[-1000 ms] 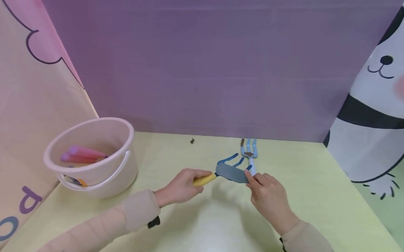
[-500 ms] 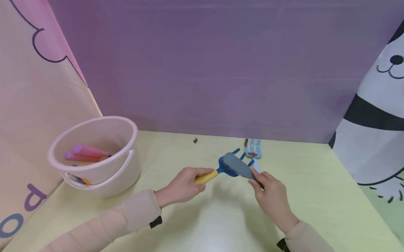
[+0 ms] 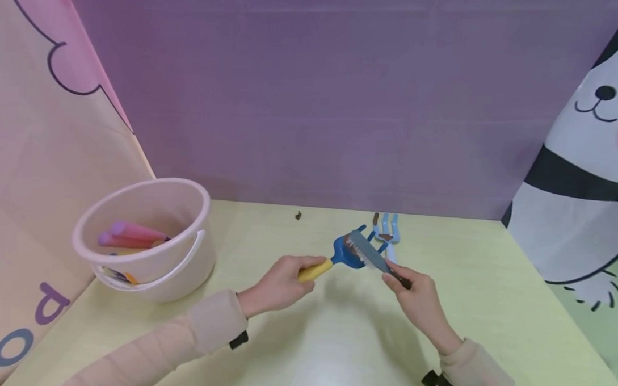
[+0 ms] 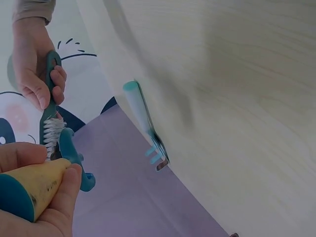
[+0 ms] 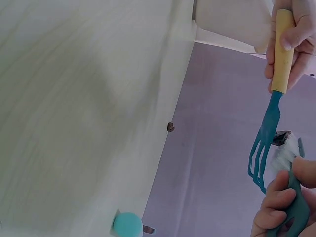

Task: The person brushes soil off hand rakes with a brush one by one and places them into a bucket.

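My left hand grips the yellow handle of a blue hand rake, held above the table with its curved tines pointing away. In my right hand is a grey-green scrub brush. Its white bristles face the rake head and appear to touch it, where brown dirt shows. Beyond them on the table lies a light blue garden fork with a pale handle and brown smears on it. The right wrist view shows my thumb and fingers wrapped around the brush handle.
A pale pink bucket stands on the left of the table, with pink-handled tools inside. A small dark clump lies near the table's back edge. A purple backdrop rises behind the table.
The brush has turned from its flat back onto its edge, so its bristles now show. My right hand has shifted slightly right along with it. The rake head has tilted, and my left hand stays nearly still.
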Demonstrator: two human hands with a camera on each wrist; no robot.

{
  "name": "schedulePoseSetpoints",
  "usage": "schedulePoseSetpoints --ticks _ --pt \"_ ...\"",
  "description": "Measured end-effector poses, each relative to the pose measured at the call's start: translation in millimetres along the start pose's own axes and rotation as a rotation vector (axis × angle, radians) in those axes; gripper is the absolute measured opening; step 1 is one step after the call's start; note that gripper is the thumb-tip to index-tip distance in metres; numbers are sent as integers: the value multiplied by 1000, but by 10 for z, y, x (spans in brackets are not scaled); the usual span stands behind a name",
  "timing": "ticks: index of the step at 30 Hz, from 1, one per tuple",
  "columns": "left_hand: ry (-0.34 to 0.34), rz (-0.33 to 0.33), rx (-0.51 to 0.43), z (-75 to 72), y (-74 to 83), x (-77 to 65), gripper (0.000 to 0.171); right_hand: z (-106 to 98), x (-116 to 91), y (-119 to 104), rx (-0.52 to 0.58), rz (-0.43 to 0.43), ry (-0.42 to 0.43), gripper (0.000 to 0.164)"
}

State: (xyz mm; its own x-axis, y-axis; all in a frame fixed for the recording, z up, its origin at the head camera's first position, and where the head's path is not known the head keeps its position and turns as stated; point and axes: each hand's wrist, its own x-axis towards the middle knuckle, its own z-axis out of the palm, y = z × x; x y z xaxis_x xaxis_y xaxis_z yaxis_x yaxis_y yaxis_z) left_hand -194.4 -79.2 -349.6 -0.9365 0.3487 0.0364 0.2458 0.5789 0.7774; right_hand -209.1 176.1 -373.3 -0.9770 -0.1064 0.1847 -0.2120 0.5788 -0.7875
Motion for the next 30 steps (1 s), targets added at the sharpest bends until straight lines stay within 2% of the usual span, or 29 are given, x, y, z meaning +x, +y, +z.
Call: schedulePoseSetpoints --ticks 8,13,16,20,28,30 --pt "-3 -5 34 5 9 9 46 -23 11 -21 72 38 -17 36" --pt "17 -27 -38 -24 -65 52 45 -85 -36 -35 114 12 -7 37" --pt "57 -71 -157 -85 -129 89 45 -129 -85 -50 133 -25 12 37" --pt "98 -125 -400 -185 -201 135 45 -188 -133 -23 106 -87 59 35" --pt "63 -141 -979 -328 -256 189 47 -215 -166 55 60 -128 104 33" --pt "54 -148 -1086 -346 -270 195 48 -209 -173 58 47 -144 109 33"
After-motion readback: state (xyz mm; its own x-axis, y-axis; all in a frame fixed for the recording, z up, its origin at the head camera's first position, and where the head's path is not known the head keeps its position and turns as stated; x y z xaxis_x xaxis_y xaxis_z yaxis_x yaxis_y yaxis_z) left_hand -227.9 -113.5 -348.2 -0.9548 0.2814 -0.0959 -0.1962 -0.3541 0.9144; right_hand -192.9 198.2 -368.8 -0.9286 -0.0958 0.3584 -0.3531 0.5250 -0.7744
